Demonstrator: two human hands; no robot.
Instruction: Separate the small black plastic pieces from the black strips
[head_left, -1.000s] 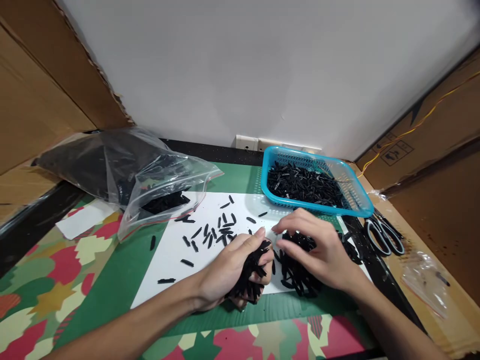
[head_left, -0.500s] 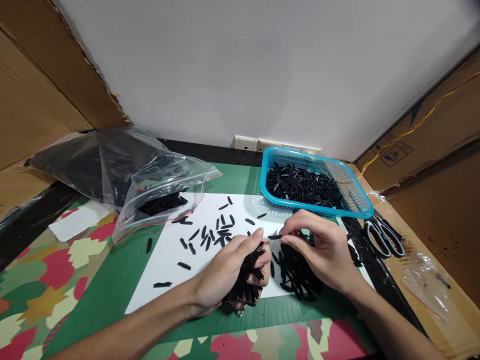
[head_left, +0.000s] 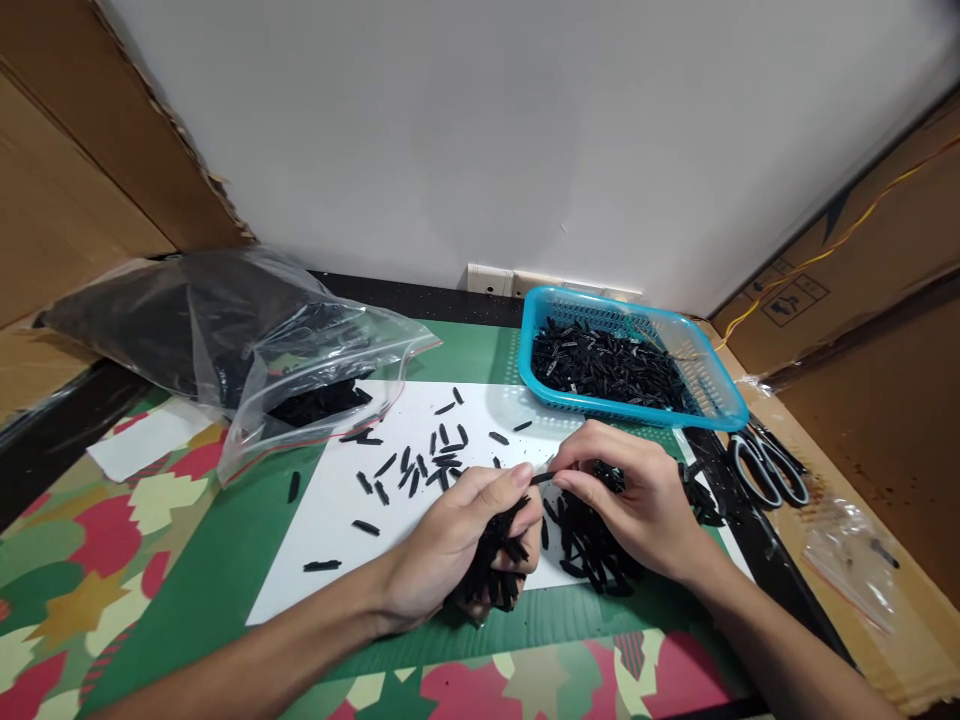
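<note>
My left hand (head_left: pixel 469 545) is closed round a bunch of short black strips (head_left: pixel 495 565), whose ends stick out below the fingers. Between the thumb and fingertips of my right hand (head_left: pixel 626 495) is a single black strip (head_left: pixel 543 478). That strip's other end meets the thumb and forefinger of my left hand. Under my right hand lies a dark heap of black strips (head_left: pixel 596 550), partly hidden by it. Several loose strips (head_left: pixel 412 465) are scattered on the white sheet (head_left: pixel 300 600) left of my hands. What the strips are made of I cannot tell.
A blue plastic basket (head_left: pixel 634 414) of small black pieces stands behind my right hand. At the back left a clear zip bag (head_left: pixel 247 340) holds more black pieces. Scissors (head_left: pixel 765 470) and a small clear bag (head_left: pixel 851 570) lie at the right, near cardboard (head_left: pixel 862 390).
My right hand has moved slightly left, bringing the single strip against the thumb and forefinger of my left hand. The left hand keeps its grip on the bunch.
</note>
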